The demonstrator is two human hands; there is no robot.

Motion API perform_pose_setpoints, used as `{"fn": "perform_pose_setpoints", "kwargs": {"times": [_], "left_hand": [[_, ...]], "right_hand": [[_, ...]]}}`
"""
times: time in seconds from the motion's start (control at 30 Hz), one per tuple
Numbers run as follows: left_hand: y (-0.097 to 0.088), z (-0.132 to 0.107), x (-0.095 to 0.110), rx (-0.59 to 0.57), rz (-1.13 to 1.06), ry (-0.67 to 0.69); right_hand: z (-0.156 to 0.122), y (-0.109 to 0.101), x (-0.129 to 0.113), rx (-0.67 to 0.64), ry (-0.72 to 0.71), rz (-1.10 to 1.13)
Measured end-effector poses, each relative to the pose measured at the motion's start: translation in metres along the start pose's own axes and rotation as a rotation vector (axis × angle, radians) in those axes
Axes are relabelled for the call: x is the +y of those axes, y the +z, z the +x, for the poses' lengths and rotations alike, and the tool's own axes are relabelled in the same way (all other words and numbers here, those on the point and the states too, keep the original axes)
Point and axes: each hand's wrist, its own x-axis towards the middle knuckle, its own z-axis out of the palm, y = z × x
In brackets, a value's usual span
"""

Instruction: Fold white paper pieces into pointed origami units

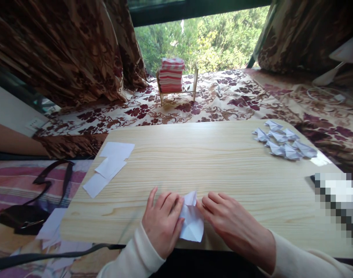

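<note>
Head camera view, taken left to right as I follow it from my seat: a dark bag and its strap lie beyond the left edge of the tabletop, with loose papers spread below that edge near its near left corner. Three white sheets trail along the left edge toward the far left corner, touching or overlapping. Close to the middle of the near edge I have the left hand, its little finger spread wide, its forefinger and thumb holding the left side of a creased white paper. Past the far edge, striped cloths sit stacked on a small rack. The right hand has its fingers curled narrow, holding the paper's right side near its top; I cannot tell how its thumb lies. By the far right corner I see a cluster of folded paper shapes, and at the right edge a pixelated, dark-edged object, its details hidden from me.
</note>
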Motion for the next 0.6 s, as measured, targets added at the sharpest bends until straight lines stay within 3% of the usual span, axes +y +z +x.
{"fn": "perform_pose_setpoints", "kwargs": {"times": [0.1,0.27,0.6], "left_hand": [[-0.003,-0.011,0.01,0.08,-0.039,-0.006],[0.003,-0.014,0.023,0.031,-0.046,0.032],[0.017,-0.012,0.024,0.026,0.026,-0.004]], "right_hand": [[0.0,0.0,0.001,0.002,-0.009,0.014],[0.002,-0.002,0.005,-0.004,-0.008,0.079],[0.008,-0.003,0.012,-0.074,0.033,0.167]]}}
